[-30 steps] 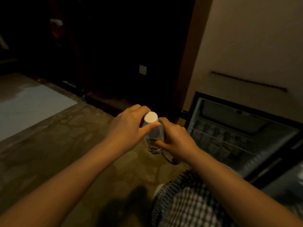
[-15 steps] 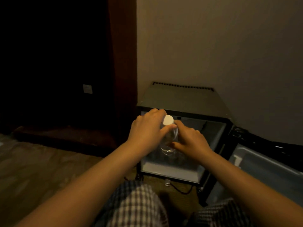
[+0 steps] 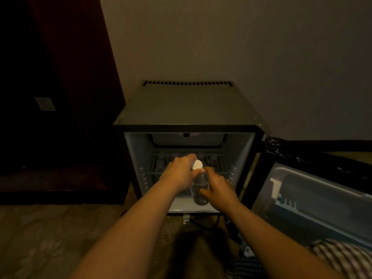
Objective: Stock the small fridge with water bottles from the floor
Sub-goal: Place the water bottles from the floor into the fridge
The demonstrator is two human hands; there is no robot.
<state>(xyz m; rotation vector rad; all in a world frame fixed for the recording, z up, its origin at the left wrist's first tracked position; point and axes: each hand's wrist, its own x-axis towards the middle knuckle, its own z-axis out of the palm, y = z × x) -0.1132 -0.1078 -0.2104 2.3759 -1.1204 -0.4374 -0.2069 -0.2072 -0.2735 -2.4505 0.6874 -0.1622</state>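
**Bottle at the mouth of the fridge**

The water bottle is at the centre of the frame, upright and tipped slightly, in front of the open lower space of the fridge. I cannot tell whether its base has crossed the threshold or hangs just outside. Both my hands are clamped on it. My left hand wraps the neck just under the white cap, and my right hand curls round the clear body lower down.

Just above and behind the cap runs the wire shelf, with dark shapes on it too dim to make out. The door stands swung open at the right of the frame. A cord trails on the floor below the fridge's front edge.

My worry is the headroom. If I push the bottle in upright at this height, the cap could catch the shelf's front wire and jolt my grip. The light is poor, so I might also misjudge the fridge floor and set the bottle down on the lip, where it would topple outward.
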